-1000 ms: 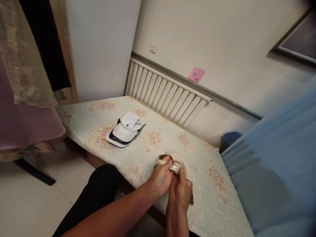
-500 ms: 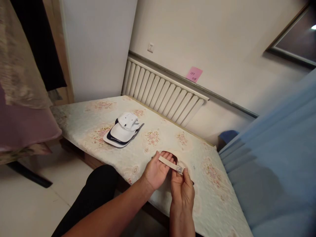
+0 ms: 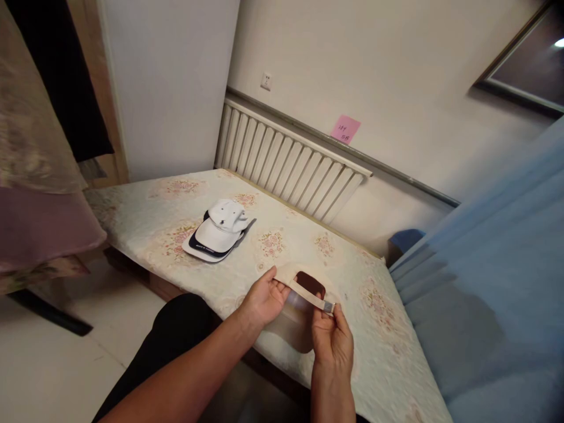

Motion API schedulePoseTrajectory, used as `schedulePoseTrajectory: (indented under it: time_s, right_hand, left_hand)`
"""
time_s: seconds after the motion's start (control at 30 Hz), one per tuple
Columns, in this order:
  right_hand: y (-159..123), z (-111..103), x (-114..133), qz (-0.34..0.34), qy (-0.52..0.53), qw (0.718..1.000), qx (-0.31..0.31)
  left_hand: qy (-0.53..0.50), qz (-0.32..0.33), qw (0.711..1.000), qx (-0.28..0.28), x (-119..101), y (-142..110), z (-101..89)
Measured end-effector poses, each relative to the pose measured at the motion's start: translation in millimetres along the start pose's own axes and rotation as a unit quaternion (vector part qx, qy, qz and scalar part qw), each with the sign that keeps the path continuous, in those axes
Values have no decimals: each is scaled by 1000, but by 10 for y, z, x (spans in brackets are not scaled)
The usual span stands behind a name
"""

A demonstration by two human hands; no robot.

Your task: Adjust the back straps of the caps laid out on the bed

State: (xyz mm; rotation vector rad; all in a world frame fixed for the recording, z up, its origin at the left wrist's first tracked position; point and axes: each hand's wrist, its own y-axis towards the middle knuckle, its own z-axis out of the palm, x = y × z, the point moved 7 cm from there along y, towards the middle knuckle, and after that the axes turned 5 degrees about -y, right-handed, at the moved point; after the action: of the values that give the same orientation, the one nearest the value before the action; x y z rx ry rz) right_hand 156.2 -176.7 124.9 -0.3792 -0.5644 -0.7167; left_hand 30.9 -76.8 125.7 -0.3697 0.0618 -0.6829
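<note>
A beige cap (image 3: 285, 274) is held between both hands, its back strap and metal buckle turned toward me. Through the opening above the strap its dark reddish inside shows. My left hand (image 3: 265, 298) grips the cap's left edge, thumb on top and fingers underneath. At the buckle end of the strap, my right hand (image 3: 332, 332) pinches with thumb and fingers. Further left on the bed lies a stack of caps (image 3: 219, 232), a white one on top of a navy-brimmed one and another white brim below.
The caps rest on a bed with a flowered cover (image 3: 291, 238). Behind it are a white radiator (image 3: 286, 155) and a wall with a pink note (image 3: 345, 129). A blue curtain (image 3: 493, 276) hangs at the right; clothes (image 3: 48, 217) hang at the left.
My left hand has come out from under the strap and moved left to the cap's edge. My right hand has shifted slightly right and down, and more of the cap shows.
</note>
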Motion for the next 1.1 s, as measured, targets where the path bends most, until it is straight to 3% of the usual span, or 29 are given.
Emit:
schedulePoseTrajectory:
  time_s: [0.33,0.83,1.1]
  right_hand:
    - [-70,129,-28,9,6,999,49]
    - [12,-11,-21,37,-34,998,39]
    - [-30,-17,68,6,-8,1000,21]
  left_hand:
    - [42,-14,999,10,108,-74,23]
    - [5,-22,999,35,11,-35,12]
    - [42,-52,997,28,140,-35,12]
